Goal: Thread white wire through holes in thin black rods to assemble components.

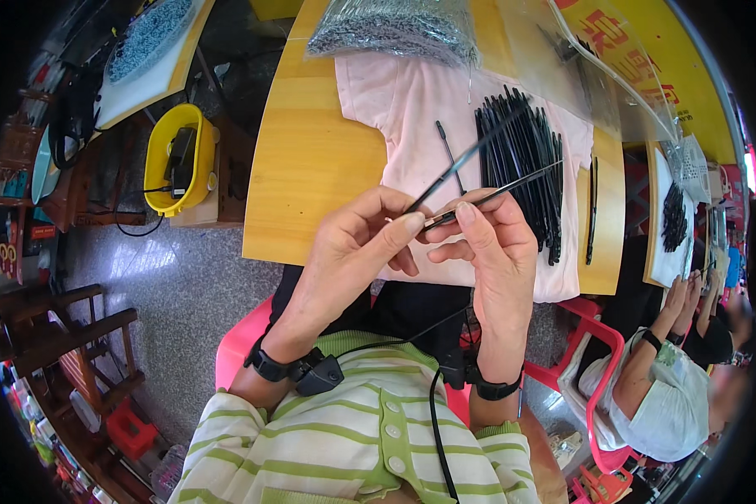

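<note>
My left hand [357,231] pinches a thin black rod [454,170] between thumb and fingers; its long end points up and to the right. My right hand [500,239] closes on a second slim black rod [525,178] with a pointed far end. The near ends of both meet between my fingertips, where small details are hidden. Beyond my right hand, a pile of similar black rods [512,143] lies on a pale pink shirt [365,88] spread over the table. One loose rod [442,134] rests left of the pile.
A clear plastic bag of small greyish pieces [395,34] sits at the wooden table's [302,168] far edge. Another rod [594,210] lies at its right. A yellow bucket [195,189] stands left. At right, another person [659,403] works by a side table.
</note>
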Demonstrator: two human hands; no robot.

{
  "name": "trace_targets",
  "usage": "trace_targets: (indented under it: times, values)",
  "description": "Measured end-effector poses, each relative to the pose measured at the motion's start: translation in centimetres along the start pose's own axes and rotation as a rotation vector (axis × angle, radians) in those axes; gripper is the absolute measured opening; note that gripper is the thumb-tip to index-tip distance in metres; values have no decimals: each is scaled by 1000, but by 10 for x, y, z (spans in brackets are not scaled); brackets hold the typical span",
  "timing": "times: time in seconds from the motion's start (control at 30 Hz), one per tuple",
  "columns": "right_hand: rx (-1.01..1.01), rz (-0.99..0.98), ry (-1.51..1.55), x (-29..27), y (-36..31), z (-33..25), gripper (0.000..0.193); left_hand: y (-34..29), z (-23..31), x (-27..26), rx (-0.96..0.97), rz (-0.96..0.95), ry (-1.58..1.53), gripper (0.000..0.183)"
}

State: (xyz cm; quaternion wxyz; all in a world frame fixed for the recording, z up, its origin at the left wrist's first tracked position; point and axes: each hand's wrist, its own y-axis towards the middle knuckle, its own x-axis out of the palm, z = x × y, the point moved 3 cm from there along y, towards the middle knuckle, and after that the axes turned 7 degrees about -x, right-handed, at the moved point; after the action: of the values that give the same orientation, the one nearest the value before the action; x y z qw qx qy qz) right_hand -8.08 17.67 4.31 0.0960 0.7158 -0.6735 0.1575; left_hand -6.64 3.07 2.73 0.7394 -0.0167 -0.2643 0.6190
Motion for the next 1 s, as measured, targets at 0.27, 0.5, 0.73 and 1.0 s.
trace_targets:
  times: [0.27,0.5,0.73,1.0]
  values:
    - [-19,-27,-59,-2,4,4,14,11,2,-4,-92,-19,-102,17]
    - [17,6,-39,-4,7,6,17,14,-2,-6,-135,-50,-211,14]
    - [50,17,-31,-4,7,9,18,14,-5,-7,-83,1,-178,9]
    - [87,-2,-68,1,10,12,16,15,-7,-15,-99,-28,-139,11]
